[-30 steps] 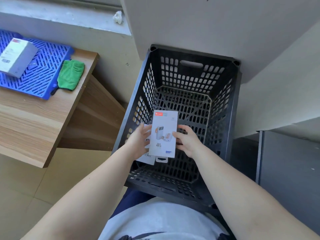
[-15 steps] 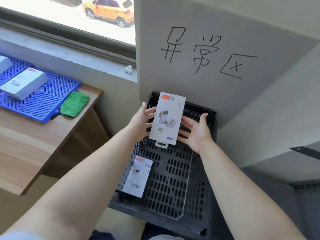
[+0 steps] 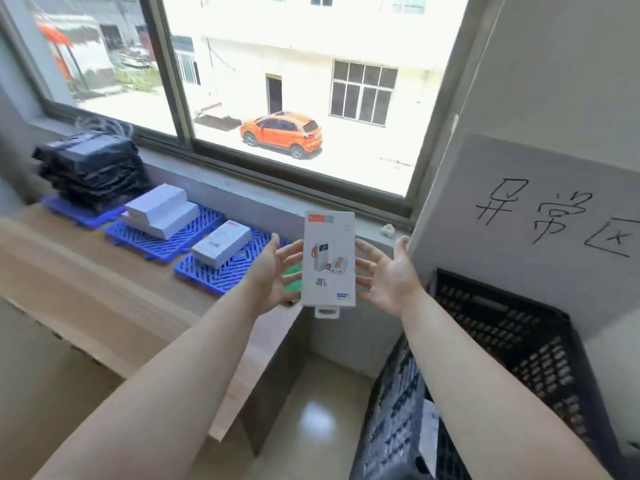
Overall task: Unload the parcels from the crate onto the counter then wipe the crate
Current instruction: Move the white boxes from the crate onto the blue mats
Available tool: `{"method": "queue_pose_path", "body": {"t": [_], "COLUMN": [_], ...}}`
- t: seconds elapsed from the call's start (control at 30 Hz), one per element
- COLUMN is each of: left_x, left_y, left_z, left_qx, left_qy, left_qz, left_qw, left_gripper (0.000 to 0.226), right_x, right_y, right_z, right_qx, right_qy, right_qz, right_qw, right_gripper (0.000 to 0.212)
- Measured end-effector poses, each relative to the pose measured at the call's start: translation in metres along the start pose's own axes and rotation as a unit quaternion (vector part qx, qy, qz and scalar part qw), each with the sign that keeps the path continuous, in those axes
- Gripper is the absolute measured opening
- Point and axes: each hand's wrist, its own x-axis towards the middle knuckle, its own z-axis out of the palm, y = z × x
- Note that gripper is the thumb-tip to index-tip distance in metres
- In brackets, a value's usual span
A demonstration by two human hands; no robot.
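I hold a white parcel (image 3: 329, 258) printed with a power bank upright in front of me, above the right end of the wooden counter (image 3: 86, 278). My left hand (image 3: 277, 271) and my right hand (image 3: 388, 275) carry it between them, palms facing in, fingers fairly straight against its sides and back, thumbs up and off it. The black crate (image 3: 519, 358) stands on the floor at the lower right, below my right arm. Another white parcel (image 3: 429, 434) shows inside it. A green cloth (image 3: 292, 280) peeks out behind my left hand.
Blue slatted mats (image 3: 214, 275) lie along the counter's back edge with white boxes (image 3: 221, 247) on them. A stack of black bags (image 3: 90, 168) sits at the far left. A grey board with handwriting (image 3: 554, 216) stands behind the crate, below the window.
Both hands lifted the parcel out of the crate and carried it up and left toward the counter. My view rose from the crate to the window.
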Motion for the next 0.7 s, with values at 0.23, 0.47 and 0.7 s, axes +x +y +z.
{"method": "queue_pose_path", "body": {"t": [0.23,0.47,0.7], "left_x": [-0.026,-0.002,0.079], "left_y": [0.024,0.031,0.060], "left_z": [-0.148,-0.208,-0.226], "left_qx": [0.015,0.044,0.072], "left_qy": [0.064,0.080,0.106], "left_qz": [-0.035,-0.075,-0.105], "left_qw": [0.997,0.993,0.986], "left_gripper": [0.059,0.058,0.060], "right_x": [0.037,0.087,0.175], "right_y": [0.076,0.107,0.099], "right_z": [0.126,0.172,0.169], "right_qx": [0.046,0.035,0.029], "right_qy": [-0.009,0.037,0.050], "right_qz": [0.074,0.115,0.143], "right_qw": [0.996,0.992,0.988], "right_gripper": [0.090,0.087,0.087]}}
